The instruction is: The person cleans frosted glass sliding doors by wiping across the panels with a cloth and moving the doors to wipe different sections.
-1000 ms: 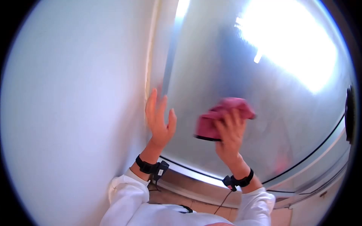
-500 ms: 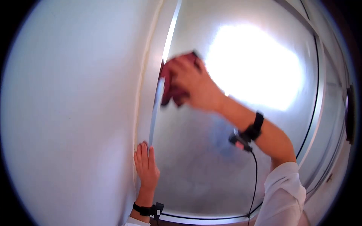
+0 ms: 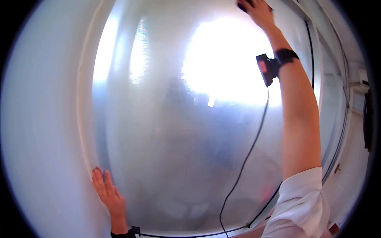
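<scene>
My right hand [image 3: 258,12] is stretched up to the top of the glossy panel [image 3: 170,158], pressing a dark red cloth [image 3: 245,5] that is partly cut off by the upper edge of the view. A black wrist strap [image 3: 285,57] with a small box and a hanging cable is on that arm. At the lower left, my left hand [image 3: 109,194] lies flat with its fingers extended against the panel's left frame [image 3: 85,119]. Nothing shows in it.
A pale wall [image 3: 39,119] fills the left side. A metal frame with a black seal [image 3: 311,59] borders the panel on the right, with another framed section beyond. Bright light reflects off the panel's upper middle.
My right hand and the cloth have gone from low on the panel, past its left edge, to the upper right. My left hand has come to rest on the left frame, now lower in view.
</scene>
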{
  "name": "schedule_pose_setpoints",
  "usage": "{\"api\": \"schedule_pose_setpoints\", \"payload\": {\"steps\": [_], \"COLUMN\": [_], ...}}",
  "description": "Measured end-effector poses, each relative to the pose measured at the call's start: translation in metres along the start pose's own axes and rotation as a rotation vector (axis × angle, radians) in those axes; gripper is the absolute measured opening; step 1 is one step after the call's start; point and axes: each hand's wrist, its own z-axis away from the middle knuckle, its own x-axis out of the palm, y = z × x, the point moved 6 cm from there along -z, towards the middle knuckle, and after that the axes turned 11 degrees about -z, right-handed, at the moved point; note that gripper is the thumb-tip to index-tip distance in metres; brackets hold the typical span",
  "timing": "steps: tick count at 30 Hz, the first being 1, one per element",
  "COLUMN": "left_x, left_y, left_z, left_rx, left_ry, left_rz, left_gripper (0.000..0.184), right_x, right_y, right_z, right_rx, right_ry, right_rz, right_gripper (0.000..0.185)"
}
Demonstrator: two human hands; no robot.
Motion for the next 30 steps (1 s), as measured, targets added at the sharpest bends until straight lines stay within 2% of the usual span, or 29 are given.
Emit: {"api": "schedule_pose_setpoints", "payload": {"steps": [1,2,3,4,5,6,7,9,11,12,14,15,16,18,22,25,27,30], "left_x": [0.0,0.0,0.0,-0.001,-0.002,-0.006,-0.007,0.004,0.005,0.007,0.004,0.001,0.0,-0.004,-0.018,-0.019,-0.026,-0.036], "left_y": [0.002,0.002,0.002,0.004,0.006,0.011,0.012,0.002,0.0,0.0,-0.001,0.004,0.005,0.006,0.015,0.013,0.014,0.018], "left_z": [0.0,0.0,0.0,-0.001,-0.002,-0.004,-0.006,0.002,0.004,0.003,0.005,0.0,-0.001,-0.003,-0.007,-0.007,-0.009,-0.016], "left_rx": [-0.001,-0.012,-0.023,-0.029,-0.027,-0.004,0.022,0.015,0.003,0.024,0.03,0.032,0.034,0.061,0.143,0.167,0.182,0.178], "left_ry": [0.004,0.008,0.014,0.015,0.018,0.019,0.019,-0.009,-0.016,-0.006,-0.01,-0.01,-0.016,0.008,0.026,0.037,0.039,0.043], "left_rz": [0.004,-0.019,-0.043,-0.005,-0.003,-0.035,-0.071,-0.086,-0.097,-0.054,-0.035,0.008,0.052,0.032,0.037,0.048,0.063,0.082], "left_gripper": [0.047,0.047,0.046,0.045,0.045,0.046,0.046,0.045,0.045,0.044,0.043,0.043,0.043,0.043,0.045,0.045,0.046,0.046], "right_x": [-0.012,-0.002,-0.009,-0.017,-0.032,-0.051,-0.058,-0.038,-0.052,-0.062,-0.073,-0.082,-0.076,-0.097,-0.093,-0.069,-0.089,-0.047], "right_y": [0.038,0.104,0.136,0.185,0.202,0.201,0.209,0.283,0.305,0.324,0.34,0.342,0.361,0.283,0.181,0.06,-0.077,-0.137], "right_z": [0.009,0.009,0.019,0.022,0.036,0.047,0.061,0.067,0.078,0.079,0.081,0.079,0.074,0.077,0.037,0.015,0.02,0.002], "right_rx": [0.044,-0.352,-0.312,-0.4,-0.342,-0.152,-0.03,0.125,0.256,0.31,0.49,0.624,0.748,0.784,0.539,0.416,0.496,0.264], "right_ry": [-0.038,0.049,-0.057,-0.007,-0.033,-0.075,-0.316,-0.052,-0.014,-0.136,-0.198,-0.113,-0.128,-0.099,-0.102,0.107,-0.138,-0.124], "right_rz": [0.01,0.367,0.825,0.671,0.705,0.569,1.024,0.184,0.101,0.155,0.193,0.179,0.121,0.269,0.523,0.331,0.118,0.029], "right_gripper": [0.058,0.048,0.048,0.051,0.054,0.051,0.053,0.055,0.072,0.09,0.112,0.115,0.117,0.109,0.08,0.069,0.067,0.073]}}
